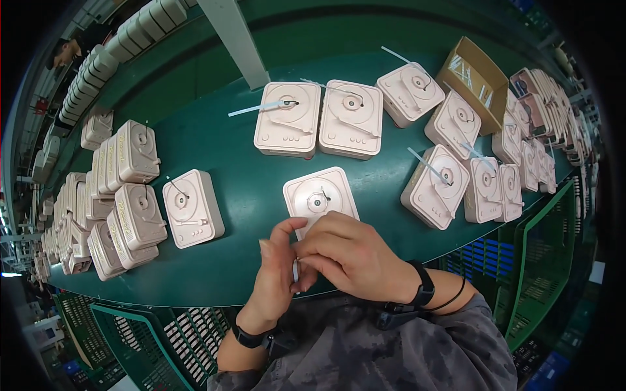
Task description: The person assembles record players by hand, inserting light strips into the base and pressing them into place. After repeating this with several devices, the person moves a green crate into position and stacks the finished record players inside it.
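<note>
My left hand [274, 280] and my right hand [352, 255] meet at the table's near edge, fingers closed. Between them shows a small white strip [295, 270], pinched; most of it is hidden by the fingers. Just beyond lies a pale pink casing [332, 180] shaped like a small record player, with a round disc and a short black wire at its centre. My right hand covers its near part. Farther off stand two similar casings, the left one [283, 140] with a white strip [251, 110] across its disc, the right one [352, 133] beside it.
At left, one casing [193, 208] lies near stacked casings [137, 215]. More casings [435, 189] stand at right, several with strips, beside a cardboard box [499, 104] holding white strips. Green crates [541, 260] flank me below the table edge. A person [65, 52] is at far left.
</note>
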### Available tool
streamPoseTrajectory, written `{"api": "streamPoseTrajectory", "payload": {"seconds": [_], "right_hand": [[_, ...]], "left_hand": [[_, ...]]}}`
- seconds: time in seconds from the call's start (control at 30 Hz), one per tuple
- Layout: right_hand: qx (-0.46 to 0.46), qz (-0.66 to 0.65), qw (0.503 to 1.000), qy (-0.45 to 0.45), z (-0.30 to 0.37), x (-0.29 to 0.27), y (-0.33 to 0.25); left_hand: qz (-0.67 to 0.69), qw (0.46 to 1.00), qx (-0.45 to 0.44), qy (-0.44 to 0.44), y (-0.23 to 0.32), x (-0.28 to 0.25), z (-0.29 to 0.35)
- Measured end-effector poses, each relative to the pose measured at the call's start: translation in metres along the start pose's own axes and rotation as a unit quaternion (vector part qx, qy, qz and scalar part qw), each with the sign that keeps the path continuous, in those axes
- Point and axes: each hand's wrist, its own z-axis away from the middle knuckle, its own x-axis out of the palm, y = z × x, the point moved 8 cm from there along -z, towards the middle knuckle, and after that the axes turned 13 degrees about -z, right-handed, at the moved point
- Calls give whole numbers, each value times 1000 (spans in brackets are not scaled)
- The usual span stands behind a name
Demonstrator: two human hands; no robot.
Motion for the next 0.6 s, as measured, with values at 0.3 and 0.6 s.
{"api": "streamPoseTrajectory", "payload": {"seconds": [0.3, 0.6], "right_hand": [[166, -120, 976, 72, 21, -26, 19], [192, -142, 970, 36, 30, -20, 22]], "left_hand": [[-8, 1000, 19, 11, -2, -21, 16], [34, 983, 146, 107, 14, -19, 7]]}}
